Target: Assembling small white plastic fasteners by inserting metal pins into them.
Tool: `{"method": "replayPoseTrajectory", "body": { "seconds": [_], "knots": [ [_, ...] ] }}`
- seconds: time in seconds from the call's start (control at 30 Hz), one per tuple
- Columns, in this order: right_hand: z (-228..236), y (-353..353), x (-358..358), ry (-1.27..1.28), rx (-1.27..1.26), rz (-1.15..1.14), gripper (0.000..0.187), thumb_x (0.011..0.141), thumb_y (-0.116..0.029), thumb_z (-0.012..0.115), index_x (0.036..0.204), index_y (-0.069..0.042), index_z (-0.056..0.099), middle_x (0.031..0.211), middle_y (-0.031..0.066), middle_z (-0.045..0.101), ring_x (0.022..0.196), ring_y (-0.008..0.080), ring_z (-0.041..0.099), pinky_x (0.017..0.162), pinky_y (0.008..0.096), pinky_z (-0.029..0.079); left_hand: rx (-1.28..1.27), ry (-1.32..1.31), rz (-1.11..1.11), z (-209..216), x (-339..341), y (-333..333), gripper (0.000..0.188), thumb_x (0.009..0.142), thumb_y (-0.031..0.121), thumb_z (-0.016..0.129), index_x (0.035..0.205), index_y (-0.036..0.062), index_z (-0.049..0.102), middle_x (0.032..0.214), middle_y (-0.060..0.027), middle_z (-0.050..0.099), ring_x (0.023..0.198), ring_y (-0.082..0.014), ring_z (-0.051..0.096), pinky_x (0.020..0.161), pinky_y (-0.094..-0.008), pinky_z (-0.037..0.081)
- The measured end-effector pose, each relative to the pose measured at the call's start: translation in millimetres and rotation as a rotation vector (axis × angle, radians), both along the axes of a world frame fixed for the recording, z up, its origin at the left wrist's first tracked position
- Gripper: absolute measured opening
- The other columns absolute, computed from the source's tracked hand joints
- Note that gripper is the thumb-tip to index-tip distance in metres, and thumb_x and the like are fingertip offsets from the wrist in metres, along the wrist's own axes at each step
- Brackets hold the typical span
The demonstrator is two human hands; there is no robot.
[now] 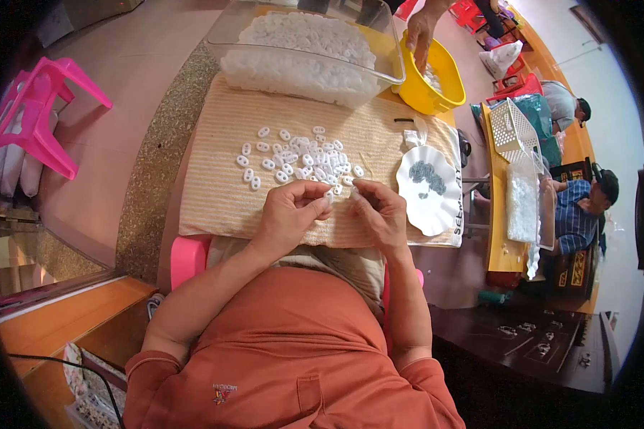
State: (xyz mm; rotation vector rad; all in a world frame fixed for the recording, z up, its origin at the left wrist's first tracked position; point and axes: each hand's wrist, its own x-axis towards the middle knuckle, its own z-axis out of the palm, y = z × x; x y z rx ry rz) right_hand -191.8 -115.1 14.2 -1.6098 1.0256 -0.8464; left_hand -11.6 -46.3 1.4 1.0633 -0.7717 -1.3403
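Note:
My left hand (290, 216) pinches a small white oval plastic piece with two holes (329, 195) between thumb and fingertips. Close beside it, my right hand (383, 220) has thumb and forefinger pressed together; whatever they hold is too small to make out. Just beyond my hands, many similar white oval pieces (310, 159) lie loosely heaped on a striped cloth (211, 193). To the right of my right hand sits a white wavy-edged plate (428, 218) bearing small dark grey bits (425, 176).
A clear tub (300, 84) full of white pieces stands at the table's far side. Next to it, another person's hand (421, 36) reaches into a yellow basin (447, 82). A pink stool (39, 118) is on the left. People sit at another table (499, 214) on the right.

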Motion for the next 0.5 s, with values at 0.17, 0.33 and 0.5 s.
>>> {"method": "replayPoseTrajectory", "body": {
  "seconds": [0.17, 0.33, 0.5],
  "knots": [
    [-3.8, -1.2, -3.0, 0.028, -0.022, -0.007, 0.019, 0.088, -0.003, 0.063, 0.106, 0.005, 0.062, 0.073, 0.0042, 0.064, 0.064, 0.0078, 0.059, 0.060, 0.0208, 0.047, 0.038, 0.006, -0.025, 4.1, 0.3, 0.1, 0.021, 0.089, 0.002, 0.059, 0.109, -0.0052, 0.060, 0.090, -0.0076, 0.065, 0.079, -0.0122, 0.065, 0.070, -0.0235, 0.054],
    [3.1, 1.0, 0.9, 0.072, 0.003, -0.034, 0.018, 0.088, -0.004, 0.063, 0.104, 0.005, 0.062, 0.071, 0.0037, 0.063, 0.063, 0.0073, 0.059, 0.059, 0.0208, 0.047, 0.042, 0.096, -0.028, -2.4, -0.6, 0.8, 0.023, 0.088, 0.002, 0.060, 0.110, -0.0064, 0.059, 0.093, -0.0095, 0.064, 0.081, -0.0150, 0.066, 0.073, -0.0258, 0.056],
    [2.4, 1.3, 0.4, 0.062, 0.003, -0.031, 0.017, 0.088, -0.005, 0.064, 0.102, 0.005, 0.062, 0.071, 0.0034, 0.063, 0.062, 0.0071, 0.059, 0.058, 0.0205, 0.047, 0.034, 0.127, -0.035, -4.2, -2.3, 0.9, 0.022, 0.088, 0.001, 0.060, 0.109, -0.0060, 0.059, 0.092, -0.0094, 0.063, 0.081, -0.0163, 0.066, 0.074, -0.0269, 0.057]
  ]
}}
